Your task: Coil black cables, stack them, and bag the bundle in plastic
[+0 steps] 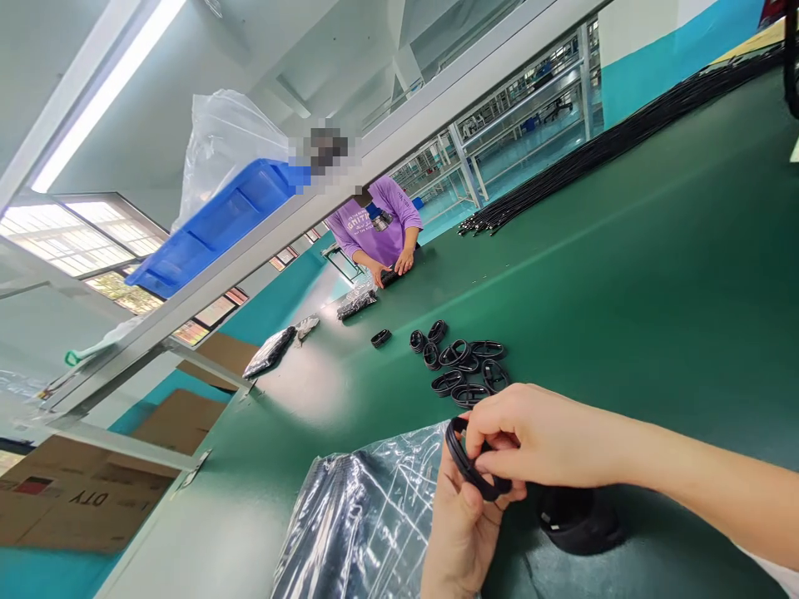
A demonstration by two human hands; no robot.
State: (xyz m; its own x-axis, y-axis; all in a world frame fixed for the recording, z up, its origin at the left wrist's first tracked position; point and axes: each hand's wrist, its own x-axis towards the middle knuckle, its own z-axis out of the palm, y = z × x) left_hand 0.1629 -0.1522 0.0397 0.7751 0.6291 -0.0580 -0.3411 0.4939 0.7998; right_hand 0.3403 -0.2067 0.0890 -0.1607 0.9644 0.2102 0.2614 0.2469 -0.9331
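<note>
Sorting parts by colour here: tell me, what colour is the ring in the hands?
Black, seen in the head view: the ring is pinched between both hands.

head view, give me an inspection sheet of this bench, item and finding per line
surface: green bench top, long, running away from the camera.
job's things: black oval ring held in both hands; loose pile of black rings just beyond; one stray ring farther off.
clutter: clear plastic bag of black parts under the left hand; black round object below the right wrist; smaller bags along the far edge.
hands: left hand supports the ring from below; right hand pinches its top.
cables: bundle of black cables laid along the far side.
surroundings: blue bin on an overhead rail; co-worker in a purple top at the far end; cardboard boxes on the floor.
</note>
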